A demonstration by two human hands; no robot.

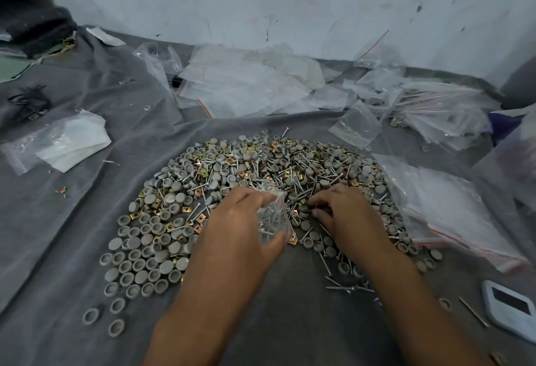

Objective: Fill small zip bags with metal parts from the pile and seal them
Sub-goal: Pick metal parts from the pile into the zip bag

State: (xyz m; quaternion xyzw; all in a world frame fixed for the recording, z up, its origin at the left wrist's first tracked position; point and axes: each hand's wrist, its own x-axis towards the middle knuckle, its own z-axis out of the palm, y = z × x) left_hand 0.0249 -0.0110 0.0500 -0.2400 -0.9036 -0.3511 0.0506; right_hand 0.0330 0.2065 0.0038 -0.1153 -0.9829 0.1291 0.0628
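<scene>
A wide pile of parts [246, 180] lies on the grey cloth: grey round caps, long silver screws and small brass square clips. My left hand [235, 220] grips a small clear zip bag [274, 217] with several screws inside, held over the near middle of the pile. My right hand [345, 211] rests fingertips-down on the pile just right of the bag, fingers curled over screws and clips. Whether it pinches a part is hidden under the fingers.
Empty zip bags with red seal lines lie in a heap at the back [246, 84] and a stack at the right [452, 214]. A folded white bag [66, 142] sits at left. A white device [510, 310] lies near the right front. A wall stands behind.
</scene>
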